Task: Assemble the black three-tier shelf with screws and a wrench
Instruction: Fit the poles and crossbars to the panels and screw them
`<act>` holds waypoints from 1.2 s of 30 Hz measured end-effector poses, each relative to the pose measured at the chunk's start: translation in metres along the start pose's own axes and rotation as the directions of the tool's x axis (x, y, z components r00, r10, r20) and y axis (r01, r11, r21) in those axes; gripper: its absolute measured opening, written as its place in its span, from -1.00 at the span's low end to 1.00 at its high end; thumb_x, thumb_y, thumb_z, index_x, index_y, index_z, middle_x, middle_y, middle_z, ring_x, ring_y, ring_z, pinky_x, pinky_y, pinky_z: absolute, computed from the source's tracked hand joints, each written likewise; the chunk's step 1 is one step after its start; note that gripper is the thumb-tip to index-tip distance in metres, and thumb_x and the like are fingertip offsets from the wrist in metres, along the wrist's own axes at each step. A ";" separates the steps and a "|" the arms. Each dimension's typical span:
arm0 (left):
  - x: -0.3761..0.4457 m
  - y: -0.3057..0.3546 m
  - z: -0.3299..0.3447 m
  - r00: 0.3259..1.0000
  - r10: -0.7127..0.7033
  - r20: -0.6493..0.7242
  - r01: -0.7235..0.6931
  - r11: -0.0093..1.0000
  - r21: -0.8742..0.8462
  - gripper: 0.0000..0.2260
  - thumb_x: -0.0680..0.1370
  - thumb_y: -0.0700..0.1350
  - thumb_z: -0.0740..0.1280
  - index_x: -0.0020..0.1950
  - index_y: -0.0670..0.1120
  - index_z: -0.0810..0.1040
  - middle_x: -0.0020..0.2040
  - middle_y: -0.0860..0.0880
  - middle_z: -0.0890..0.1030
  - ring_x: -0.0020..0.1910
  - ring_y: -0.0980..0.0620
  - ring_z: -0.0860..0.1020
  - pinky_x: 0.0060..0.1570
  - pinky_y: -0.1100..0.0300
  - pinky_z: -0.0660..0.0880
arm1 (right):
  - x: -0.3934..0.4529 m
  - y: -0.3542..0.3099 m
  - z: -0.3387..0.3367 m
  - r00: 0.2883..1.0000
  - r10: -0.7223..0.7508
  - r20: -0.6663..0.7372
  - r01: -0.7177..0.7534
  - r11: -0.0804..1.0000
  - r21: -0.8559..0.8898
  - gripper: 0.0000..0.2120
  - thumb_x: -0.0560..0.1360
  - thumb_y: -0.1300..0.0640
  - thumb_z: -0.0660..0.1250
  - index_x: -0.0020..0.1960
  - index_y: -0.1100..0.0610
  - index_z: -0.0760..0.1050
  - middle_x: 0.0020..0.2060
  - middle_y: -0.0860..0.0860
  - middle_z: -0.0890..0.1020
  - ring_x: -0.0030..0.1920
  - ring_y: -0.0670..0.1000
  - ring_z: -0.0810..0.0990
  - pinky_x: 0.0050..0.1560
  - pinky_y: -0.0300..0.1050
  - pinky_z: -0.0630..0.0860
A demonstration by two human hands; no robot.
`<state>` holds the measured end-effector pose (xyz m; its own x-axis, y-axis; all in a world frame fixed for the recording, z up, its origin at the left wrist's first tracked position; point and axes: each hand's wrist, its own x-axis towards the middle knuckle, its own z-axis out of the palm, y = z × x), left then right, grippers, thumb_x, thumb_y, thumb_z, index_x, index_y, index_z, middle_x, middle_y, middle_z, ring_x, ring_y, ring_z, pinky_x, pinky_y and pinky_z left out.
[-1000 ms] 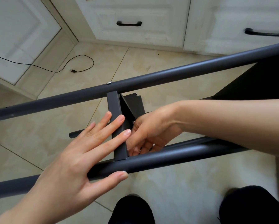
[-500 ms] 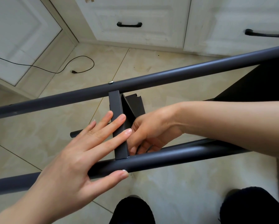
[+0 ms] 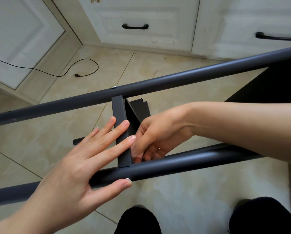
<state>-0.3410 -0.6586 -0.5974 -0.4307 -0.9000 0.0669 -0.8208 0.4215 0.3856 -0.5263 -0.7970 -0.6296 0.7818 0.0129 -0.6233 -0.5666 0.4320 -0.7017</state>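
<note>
Fingers of the left hand (image 3: 84, 159) stayed flat against the shelf edge (image 3: 122, 132), thumb under the near pole (image 3: 175, 166); little had shifted. Right hand (image 3: 156, 137) remained curled behind it (screw unseen), apparently fastening that joint.

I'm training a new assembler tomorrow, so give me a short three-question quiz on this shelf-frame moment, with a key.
1. True or false: the left hand lies with straight fingers across the flat crossbar.
2. Which pole does the left thumb lie along: A) near pole, B) far pole, C) neither?
3. Fill in: a silver screw head shows on the ____ pole, above the crossbar's end.

Key: 1 true. 2 A. 3 far. Note: the right hand reaches in behind the crossbar with curled fingers; what it holds, if anything, cannot be told.
</note>
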 end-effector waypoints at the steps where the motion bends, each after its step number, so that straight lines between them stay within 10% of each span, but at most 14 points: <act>1: 0.000 0.000 0.000 1.000 -0.002 -0.001 0.002 1.000 -0.001 -0.40 0.57 0.20 0.30 0.55 -0.03 0.36 0.60 0.06 0.26 0.59 -0.04 0.20 0.51 -0.02 0.16 | -0.001 -0.001 0.000 1.000 0.007 -0.008 -0.007 1.000 -0.017 -0.78 0.58 0.24 0.31 -0.23 0.18 0.61 -0.28 0.08 0.62 -0.35 -0.08 0.56 -0.25 -0.26 0.52; 36: 0.001 0.002 0.000 1.000 0.017 -0.007 -0.017 1.000 0.006 -0.40 0.57 0.21 0.29 0.55 -0.04 0.36 0.60 0.06 0.27 0.59 -0.03 0.22 0.52 -0.01 0.16 | 0.004 0.006 0.008 0.999 -0.001 -0.032 0.001 1.000 0.006 -0.80 0.57 0.28 0.25 -0.22 0.21 0.53 -0.36 0.04 0.59 -0.36 -0.05 0.55 -0.19 -0.21 0.51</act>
<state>-0.3434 -0.6590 -0.5970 -0.4419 -0.8935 0.0802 -0.8156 0.4374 0.3787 -0.5249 -0.7876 -0.6336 0.7734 -0.0163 -0.6337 -0.5644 0.4377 -0.7000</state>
